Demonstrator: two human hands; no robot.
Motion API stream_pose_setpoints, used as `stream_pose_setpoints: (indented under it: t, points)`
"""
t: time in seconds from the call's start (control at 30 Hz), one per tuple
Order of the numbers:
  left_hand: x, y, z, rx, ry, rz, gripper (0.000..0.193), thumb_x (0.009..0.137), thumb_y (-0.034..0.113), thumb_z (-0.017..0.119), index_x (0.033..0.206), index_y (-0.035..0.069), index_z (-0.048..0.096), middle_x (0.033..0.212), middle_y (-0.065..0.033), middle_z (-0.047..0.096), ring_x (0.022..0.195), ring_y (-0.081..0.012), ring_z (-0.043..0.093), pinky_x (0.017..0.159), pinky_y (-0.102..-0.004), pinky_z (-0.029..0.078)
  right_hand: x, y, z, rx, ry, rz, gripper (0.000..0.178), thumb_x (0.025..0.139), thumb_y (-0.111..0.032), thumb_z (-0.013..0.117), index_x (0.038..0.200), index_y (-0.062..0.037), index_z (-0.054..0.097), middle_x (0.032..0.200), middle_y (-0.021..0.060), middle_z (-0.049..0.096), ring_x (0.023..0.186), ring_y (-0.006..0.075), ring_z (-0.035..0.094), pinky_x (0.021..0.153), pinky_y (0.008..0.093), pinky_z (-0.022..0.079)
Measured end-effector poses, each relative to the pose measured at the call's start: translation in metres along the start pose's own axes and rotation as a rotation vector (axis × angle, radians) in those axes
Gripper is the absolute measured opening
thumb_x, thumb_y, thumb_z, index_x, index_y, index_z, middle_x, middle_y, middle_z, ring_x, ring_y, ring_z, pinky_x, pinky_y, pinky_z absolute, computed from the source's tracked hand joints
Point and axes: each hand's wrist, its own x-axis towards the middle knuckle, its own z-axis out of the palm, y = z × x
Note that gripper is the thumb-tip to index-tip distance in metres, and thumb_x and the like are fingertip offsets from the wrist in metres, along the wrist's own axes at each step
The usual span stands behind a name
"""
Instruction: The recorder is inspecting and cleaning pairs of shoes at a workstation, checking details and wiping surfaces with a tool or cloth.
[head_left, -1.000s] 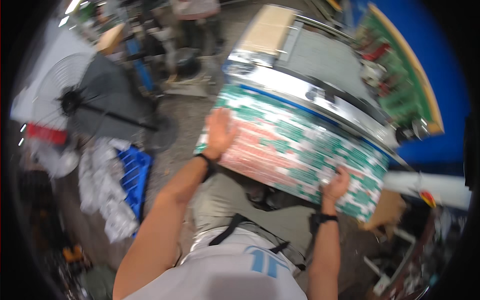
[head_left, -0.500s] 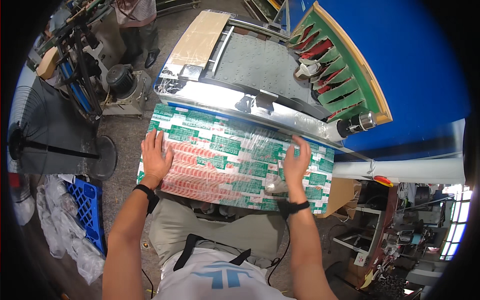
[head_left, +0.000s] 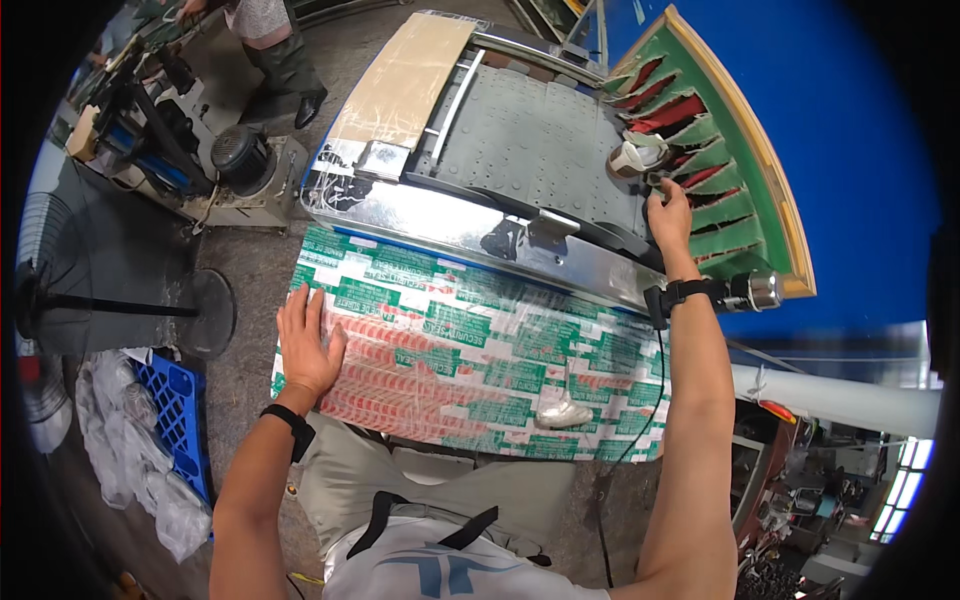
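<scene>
My left hand (head_left: 311, 345) lies flat with spread fingers on the left part of a board (head_left: 430, 270) wrapped in green, white and red printed film. My right hand (head_left: 669, 215) reaches over the conveyor's far right end, its fingers bent, thumb and fingertips slightly apart. Just beyond the fingertips a brown and white shoe (head_left: 637, 157) sits on the grey conveyor belt (head_left: 530, 120), against the slit green curtain (head_left: 735, 205). Whether the fingertips touch the shoe is hard to see. A small whitish, shiny lump (head_left: 563, 415) rests on the board's near right part.
A metal rail (head_left: 430, 205) runs between board and belt. Cardboard (head_left: 405, 80) covers the belt's left end. A blue machine housing (head_left: 850, 130) rises at right. To the left are a standing fan (head_left: 205, 312), a blue crate (head_left: 178, 410) with plastic bags and a motor (head_left: 240, 155). Another person (head_left: 275, 50) stands far left.
My right hand has left the board and moved forward and right to the shoe by the curtain. The left hand stays on the board. The view has shifted slightly.
</scene>
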Motion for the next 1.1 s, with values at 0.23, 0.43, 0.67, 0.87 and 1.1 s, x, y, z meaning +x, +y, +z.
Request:
stream_pose_setpoints:
  t: [0.23, 0.43, 0.67, 0.87, 1.1]
  points:
    - [0.001, 0.001, 0.008, -0.003, 0.002, 0.027, 0.067, 0.099, 0.027, 0.065, 0.159, 0.004, 0.046, 0.168, -0.0250, 0.038, 0.157, -0.0482, 0.033, 0.131, -0.0633, 0.021, 0.033, -0.040, 0.051, -0.262, -0.013, -0.251, 0.070, 0.086, -0.018, 0.080, 0.148, 0.0005, 0.054, 0.136, 0.0210, 0.069, 0.128, 0.0439, 0.062, 0.112, 0.0499, 0.048]
    - [-0.001, 0.002, -0.004, 0.043, 0.022, 0.038, 0.065, 0.100, 0.022, 0.063, 0.159, 0.002, 0.047, 0.166, -0.0278, 0.040, 0.152, -0.0516, 0.038, 0.128, -0.0605, 0.027, 0.006, -0.099, 0.064, 0.364, -0.326, -0.321, 0.035, 0.099, -0.031, 0.076, 0.121, -0.0032, 0.076, 0.098, 0.0190, 0.080, 0.090, 0.0323, 0.079, 0.084, 0.0417, 0.060]
    - [0.006, 0.007, 0.004, 0.036, -0.003, 0.053, 0.065, 0.100, 0.022, 0.062, 0.160, 0.001, 0.046, 0.167, -0.0283, 0.038, 0.152, -0.0520, 0.036, 0.128, -0.0615, 0.026, 0.064, -0.027, 0.013, 0.657, -0.069, 0.215, 0.051, 0.111, -0.045, 0.059, 0.091, -0.0038, 0.082, 0.070, 0.0039, 0.072, 0.059, 0.0136, 0.067, 0.056, 0.0308, 0.052]
    - [0.000, -0.001, 0.002, 0.038, -0.018, 0.026, 0.068, 0.099, 0.027, 0.063, 0.161, 0.003, 0.045, 0.169, -0.0269, 0.037, 0.157, -0.0503, 0.033, 0.130, -0.0661, 0.021, 0.046, -0.007, 0.014, 0.664, -0.306, 0.301, 0.043, 0.105, -0.038, 0.073, 0.135, -0.0086, 0.068, 0.086, 0.0006, 0.069, 0.067, 0.0099, 0.065, 0.062, 0.0269, 0.052]
    - [0.010, 0.007, 0.018, 0.005, -0.028, 0.059, 0.069, 0.100, 0.026, 0.063, 0.162, 0.003, 0.043, 0.170, -0.0270, 0.036, 0.157, -0.0504, 0.032, 0.129, -0.0665, 0.021, 0.135, 0.097, -0.026, 0.231, 0.158, 0.249, 0.057, 0.104, -0.044, 0.059, 0.141, -0.0020, 0.069, 0.114, 0.0244, 0.079, 0.108, 0.0412, 0.076, 0.095, 0.0461, 0.059]
